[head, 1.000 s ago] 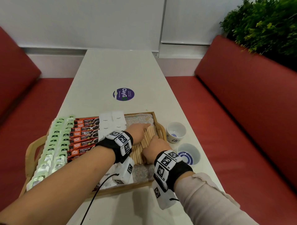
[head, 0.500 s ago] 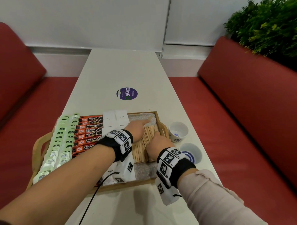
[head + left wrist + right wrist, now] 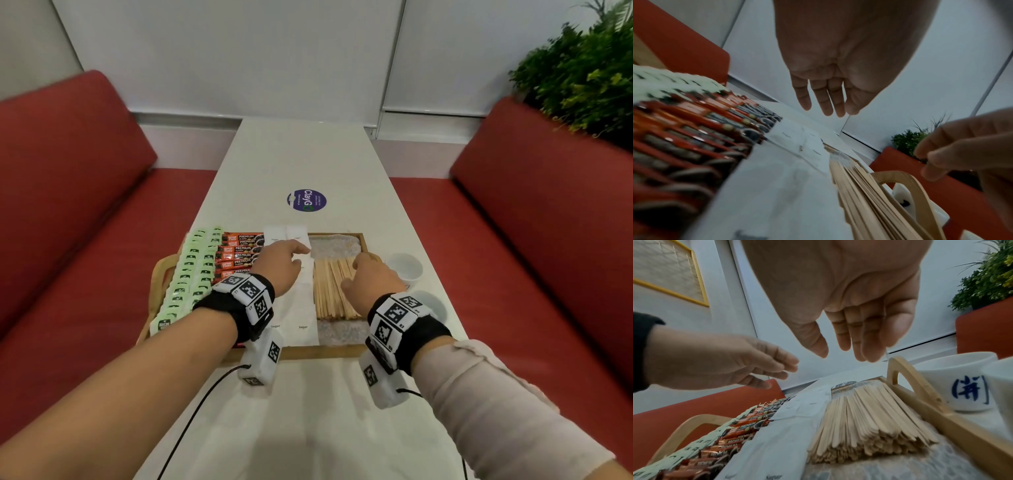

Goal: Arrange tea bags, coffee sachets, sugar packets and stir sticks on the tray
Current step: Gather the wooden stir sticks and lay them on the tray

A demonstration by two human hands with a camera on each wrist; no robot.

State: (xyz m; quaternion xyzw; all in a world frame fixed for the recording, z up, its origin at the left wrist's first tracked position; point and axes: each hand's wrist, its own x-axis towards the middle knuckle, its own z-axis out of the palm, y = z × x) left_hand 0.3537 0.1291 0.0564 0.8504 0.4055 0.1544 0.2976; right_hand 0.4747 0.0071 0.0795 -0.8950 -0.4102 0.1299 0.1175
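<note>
The wooden tray (image 3: 294, 352) sits at the near end of the white tabletop (image 3: 308, 161), filled in columns from left to right: green tea bags (image 3: 186, 281), red coffee sachets (image 3: 239, 253), white sugar packets (image 3: 299, 308), then the stir sticks (image 3: 330, 291) by the right handle.

The sticks look light, thin and stiff — a loose stack that would likely fan out or roll if nudged from one side. Squeezing the bundle by both long edges near the middle seems the safest hold. The paper packets look soft and slide easily.

The left hand (image 3: 279, 263) hovers over the sugar column, its grip apart with relaxed fingers, holding nothing. The right hand (image 3: 371, 277) hangs just above the sticks' right edge, grip likewise apart and empty.

A second ago both hands pressed on the stick bundle — now they have lifted clear, the left has drifted leftward, and the sticks lie squarer. Two white cups (image 3: 406, 269) stand just right of the tray.
</note>
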